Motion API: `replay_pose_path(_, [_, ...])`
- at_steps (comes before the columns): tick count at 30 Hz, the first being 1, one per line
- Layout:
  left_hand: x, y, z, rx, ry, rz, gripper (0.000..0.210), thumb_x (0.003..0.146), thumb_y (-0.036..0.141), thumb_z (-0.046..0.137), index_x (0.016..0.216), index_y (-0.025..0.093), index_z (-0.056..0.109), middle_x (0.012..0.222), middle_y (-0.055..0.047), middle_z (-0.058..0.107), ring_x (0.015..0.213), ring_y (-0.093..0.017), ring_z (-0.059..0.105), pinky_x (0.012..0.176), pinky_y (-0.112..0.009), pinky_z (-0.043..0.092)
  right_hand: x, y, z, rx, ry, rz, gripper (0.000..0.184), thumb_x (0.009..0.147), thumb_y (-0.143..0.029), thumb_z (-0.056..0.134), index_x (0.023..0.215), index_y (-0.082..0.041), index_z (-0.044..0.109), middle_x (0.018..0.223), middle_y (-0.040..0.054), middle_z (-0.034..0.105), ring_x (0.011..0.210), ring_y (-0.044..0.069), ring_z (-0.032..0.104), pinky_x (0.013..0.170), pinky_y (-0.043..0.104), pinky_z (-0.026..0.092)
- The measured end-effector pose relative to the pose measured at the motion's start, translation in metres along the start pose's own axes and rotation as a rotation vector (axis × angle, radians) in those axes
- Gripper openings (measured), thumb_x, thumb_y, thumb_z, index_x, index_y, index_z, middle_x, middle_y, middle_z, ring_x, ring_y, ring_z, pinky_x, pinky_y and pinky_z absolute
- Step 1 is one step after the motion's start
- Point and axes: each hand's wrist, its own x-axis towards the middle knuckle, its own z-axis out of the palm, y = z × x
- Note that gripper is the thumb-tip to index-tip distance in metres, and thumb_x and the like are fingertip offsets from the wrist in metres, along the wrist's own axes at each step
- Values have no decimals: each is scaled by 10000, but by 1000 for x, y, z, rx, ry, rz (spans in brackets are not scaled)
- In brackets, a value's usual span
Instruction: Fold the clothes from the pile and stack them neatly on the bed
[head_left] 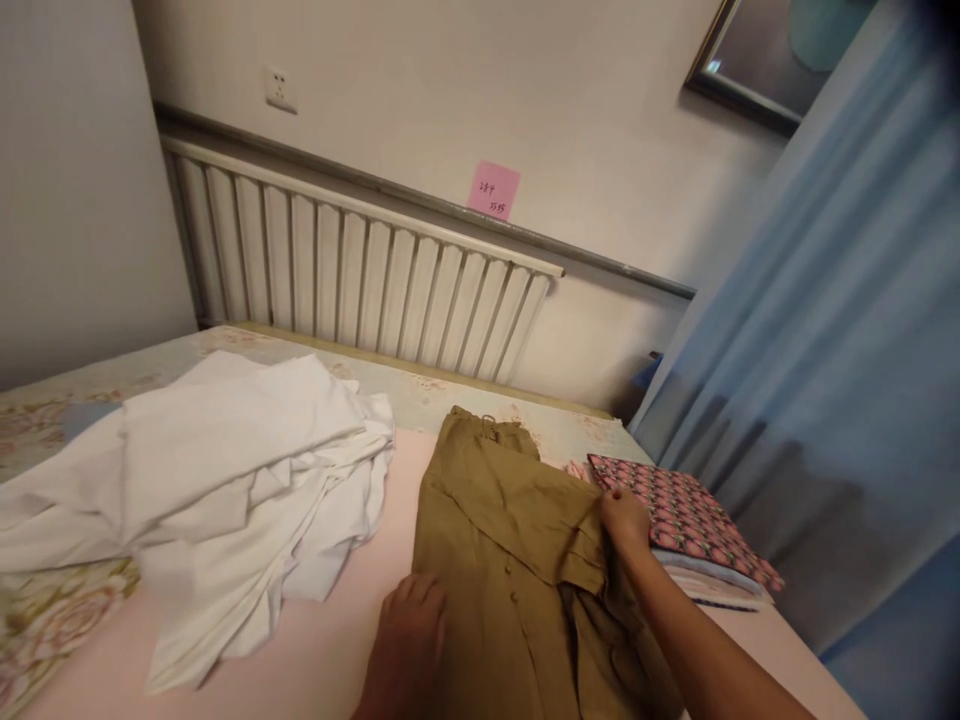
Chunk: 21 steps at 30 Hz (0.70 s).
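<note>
Clock directions are from the centre of view. At 6–7 o'clock the left hand (pixel 409 625) lies along the left edge of the garment (pixel 487 530), fingers close together; whether it grips cannot be told. At 4 o'clock the right hand (pixel 625 518) pinches the garment's edge between thumb and fingers. Uneven tension between the hands could skew the layers or set creases; a wide sweep could disturb the patterned cloth (pixel 694 510) just beside the right hand. The garment, at 6 o'clock on the pink sheet (pixel 315 650), is olive-brown and wrinkled, bunched at lower right, crossed by a slanting flap, its far end gathered, with a thin cord.
</note>
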Motion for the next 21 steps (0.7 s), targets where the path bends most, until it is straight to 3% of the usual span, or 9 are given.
replay_pose_path(2, [0, 1, 0, -2, -3, -6, 301, 855, 111, 416, 1012, 203, 656, 1150, -76, 643, 1078, -227, 532, 961, -435, 389, -13, -11, -5, -29, 46, -115, 330, 874, -210, 417, 1093, -126, 649, 1026, 154, 667, 989, 259, 606, 830, 333, 411])
replay_pose_path(4, [-1, 2, 0, -4, -8, -13, 300, 859, 114, 406, 997, 203, 657, 1138, -78, 643, 1075, -227, 529, 956, -434, 386, -31, -29, -7, -76, 95, -331, 366, 853, -179, 450, 1191, -142, 583, 1140, 147, 621, 1093, 250, 543, 905, 330, 370])
replay_pose_path(7, [-2, 2, 1, -7, -10, -9, 298, 860, 114, 396, 971, 207, 656, 1121, -72, 643, 1059, -222, 529, 941, -422, 388, -65, -61, -1, -120, 34, -644, 244, 849, -162, 469, 1040, -167, 621, 1038, 110, 637, 1014, 222, 554, 870, 304, 375])
replay_pose_path(10, [-2, 2, 2, 5, -7, -15, 303, 855, 103, 396, 972, 208, 655, 1106, -66, 645, 1050, -221, 530, 935, -415, 387, -100, -89, 16, -114, -124, -792, 141, 875, -246, 498, 926, -198, 621, 958, 70, 640, 903, 199, 571, 777, 269, 392])
replay_pose_path(13, [-3, 2, 3, 22, 3, -19, 302, 850, 95, 403, 974, 212, 652, 1081, -60, 650, 1052, -221, 529, 947, -412, 377, -122, -104, 38, -146, -182, -844, 144, 857, -273, 535, 959, -209, 614, 1018, 70, 631, 950, 207, 561, 772, 266, 390])
replay_pose_path(16, [-3, 3, 3, 16, 2, -25, 294, 843, 85, 409, 961, 208, 648, 1068, -58, 648, 1040, -219, 529, 944, -405, 376, -127, -110, 52, -214, -206, -808, 169, 860, -178, 481, 931, -199, 633, 1003, 84, 640, 958, 213, 565, 772, 273, 385])
replay_pose_path(21, [-5, 5, -1, -14, 5, -44, 287, 831, 65, 400, 904, 205, 640, 980, -50, 646, 967, -213, 536, 892, -385, 390, -112, -109, 51, -230, -169, -721, 287, 889, -139, 385, 967, -209, 652, 968, 90, 652, 910, 215, 575, 760, 286, 380])
